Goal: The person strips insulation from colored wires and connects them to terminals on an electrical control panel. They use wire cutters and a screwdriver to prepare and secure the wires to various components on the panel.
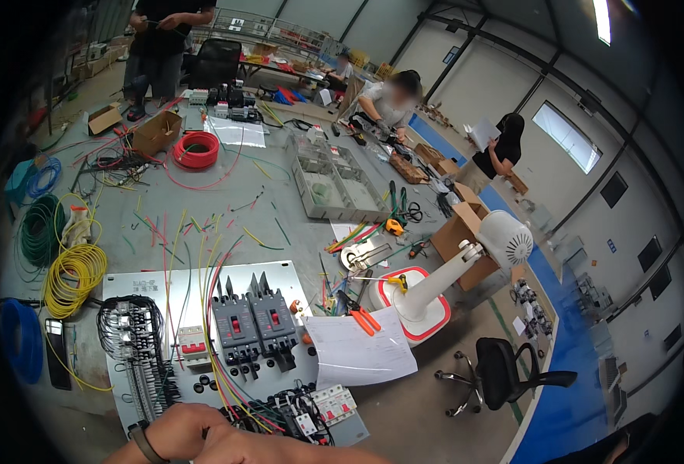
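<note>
At the lower edge my left hand point(181, 430), with a dark band point(145, 442) at its wrist, is curled closed. My right hand point(241, 444) is pressed close beside it, also closed. Their fingertips and whatever they grip are hidden. Both are at the near edge of a metal mounting panel point(160, 280). Red, yellow and green wires point(222, 379) rise from just beyond my hands. The panel carries two large dark circuit breakers point(236, 323), a small breaker with red switches point(193, 346), a terminal row with black wires point(137, 348), and white breakers point(333, 404) near my right hand.
Wire coils, yellow point(73, 282) and red point(195, 150), lie on the table. Right of the panel are a paper sheet point(361, 348), orange-handled pliers point(361, 315) and a white fan point(435, 290). A grey plastic case point(334, 207) sits farther back. Other people work beyond; a chair point(504, 375) stands at right.
</note>
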Demonstrator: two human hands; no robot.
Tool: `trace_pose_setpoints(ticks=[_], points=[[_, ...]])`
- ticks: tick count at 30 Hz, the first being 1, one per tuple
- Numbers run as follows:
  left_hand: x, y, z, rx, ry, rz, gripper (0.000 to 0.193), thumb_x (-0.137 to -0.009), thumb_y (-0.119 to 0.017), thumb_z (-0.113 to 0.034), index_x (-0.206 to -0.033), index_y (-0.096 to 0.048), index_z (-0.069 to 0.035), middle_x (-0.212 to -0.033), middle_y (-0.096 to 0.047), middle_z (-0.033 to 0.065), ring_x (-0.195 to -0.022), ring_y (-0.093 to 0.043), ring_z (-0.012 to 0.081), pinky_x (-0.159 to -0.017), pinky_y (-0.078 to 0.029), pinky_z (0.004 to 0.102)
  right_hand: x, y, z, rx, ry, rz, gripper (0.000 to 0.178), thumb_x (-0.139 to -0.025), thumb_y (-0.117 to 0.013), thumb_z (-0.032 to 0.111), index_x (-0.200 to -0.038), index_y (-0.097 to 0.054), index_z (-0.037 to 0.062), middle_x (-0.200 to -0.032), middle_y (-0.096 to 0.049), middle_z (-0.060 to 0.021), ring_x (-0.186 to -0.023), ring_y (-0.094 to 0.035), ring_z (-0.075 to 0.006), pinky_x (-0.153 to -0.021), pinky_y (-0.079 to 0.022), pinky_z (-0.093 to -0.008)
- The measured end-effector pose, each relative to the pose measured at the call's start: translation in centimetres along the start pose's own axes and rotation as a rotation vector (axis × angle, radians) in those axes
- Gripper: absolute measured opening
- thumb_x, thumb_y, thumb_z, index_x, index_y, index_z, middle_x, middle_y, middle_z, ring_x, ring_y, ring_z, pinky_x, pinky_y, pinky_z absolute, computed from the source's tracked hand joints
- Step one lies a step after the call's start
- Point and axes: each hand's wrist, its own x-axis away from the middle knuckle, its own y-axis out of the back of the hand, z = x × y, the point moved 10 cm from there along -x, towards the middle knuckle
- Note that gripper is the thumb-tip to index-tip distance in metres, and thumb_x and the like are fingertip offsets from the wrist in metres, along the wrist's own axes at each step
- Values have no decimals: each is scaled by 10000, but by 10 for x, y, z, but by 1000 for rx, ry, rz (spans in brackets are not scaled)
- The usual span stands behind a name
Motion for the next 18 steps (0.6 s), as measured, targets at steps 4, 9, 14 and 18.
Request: trace_pose_setpoints(ticks=[4,9,14,18], points=[[7,4,9,-56,13,-57,195,-723,-738,-134,-907,-753,-73,-871,-725,110,-807,-712,302,-708,-553,350,-11,14,33,82,193,-154,353,-942,-638,136,-618,-518,63,-560,-504,-46,-453,-506,-204,-453,-386,-340],[-1,2,3,-52,32,-70,161,-712,-741,-115,-860,-721,-54,-791,-680,113,-733,-679,305,-658,-529,350,3,18,31,153,245,-368,323,-925,-646,126,-620,-558,64,-559,-529,-45,-449,-510,-206,-451,-372,-332],[-1,4,4,-57,71,-38,202,-702,-799,-79,-891,-730,-99,-844,-708,88,-815,-691,313,-685,-547,376,10,25,38,244,322,-505,325,-903,-661,106,-598,-553,74,-536,-511,-55,-442,-509,-244,-456,-378,-345],[0,5,2,-71,52,-48,213,-710,-805,-84,-908,-730,-99,-854,-712,85,-815,-694,309,-690,-547,380,16,23,31,308,230,-445,217,-905,-676,49,-715,-570,47,-637,-568,-66,-528,-544,-197,-525,-412,-315]])
